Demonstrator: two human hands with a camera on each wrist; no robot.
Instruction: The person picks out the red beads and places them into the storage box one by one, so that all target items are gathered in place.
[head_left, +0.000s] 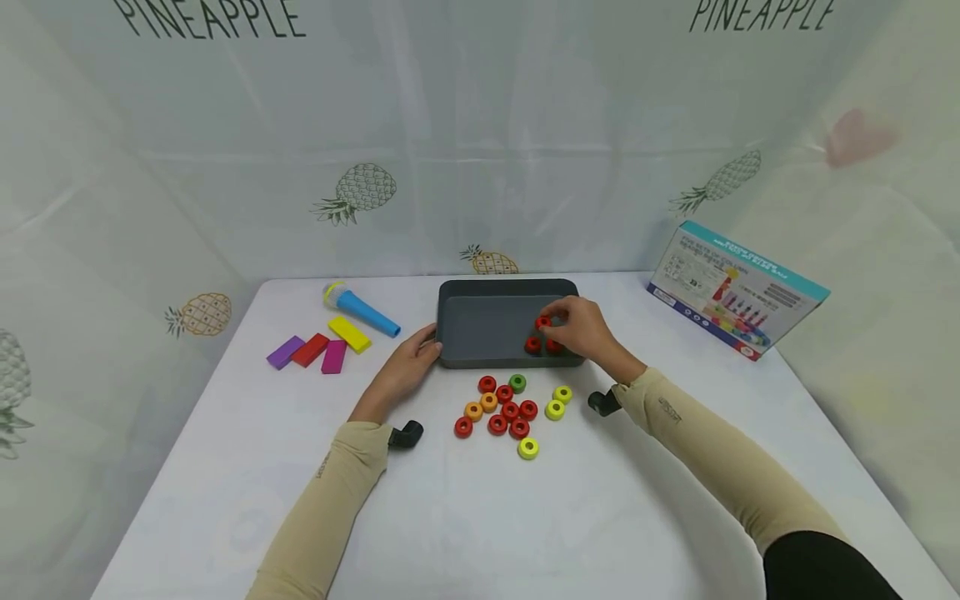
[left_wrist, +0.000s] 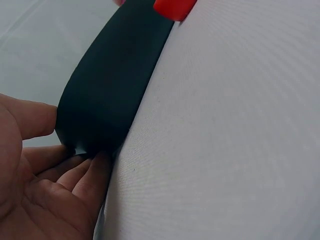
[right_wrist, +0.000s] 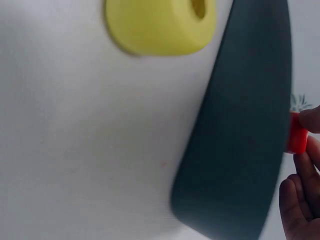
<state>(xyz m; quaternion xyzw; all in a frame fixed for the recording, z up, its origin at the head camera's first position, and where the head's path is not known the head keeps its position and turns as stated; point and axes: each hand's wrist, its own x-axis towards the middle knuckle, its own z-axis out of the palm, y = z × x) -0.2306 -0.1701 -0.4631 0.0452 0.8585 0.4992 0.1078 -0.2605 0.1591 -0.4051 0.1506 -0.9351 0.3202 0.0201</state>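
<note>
A dark grey tray (head_left: 480,321) lies at the far middle of the table. My left hand (head_left: 408,367) holds its near left corner, thumb and fingers against the dark wall (left_wrist: 105,85) in the left wrist view. Over the tray's right part, my right hand (head_left: 581,327) pinches a red ring (head_left: 543,322) between thumb and fingers. The same red ring (right_wrist: 297,133) shows past the tray wall in the right wrist view. Two more red rings, one (head_left: 532,345) beside the other (head_left: 553,347), sit in the tray's near right part.
Several red rings (head_left: 510,411), two orange rings (head_left: 473,411), a green ring (head_left: 517,382) and three yellow rings (head_left: 555,409) lie before the tray. At left are coloured blocks (head_left: 349,334) and a blue toy microphone (head_left: 367,312). A printed box (head_left: 735,287) stands back right.
</note>
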